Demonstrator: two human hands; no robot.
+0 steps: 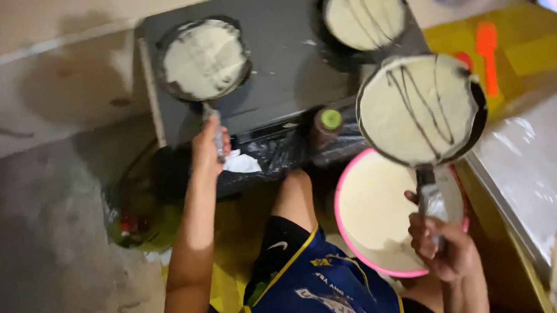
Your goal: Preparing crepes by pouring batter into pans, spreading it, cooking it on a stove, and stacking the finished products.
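- Head view: my left hand (209,148) is clenched around the handle of a small black pan (203,59) of pale batter, which sits on the dark stove (283,56) at far left.
- My right hand (440,245) grips a second pan (421,107) (batter streaked with dark lines), held above a pink-rimmed bowl (376,211) of batter near my knee.
- A third pan (365,17) sits far back on the stove.
- A green-capped bottle (326,128) stands between the pans.

left hand (209,148) outstretched, right hand (442,244) raised, fingers clenched
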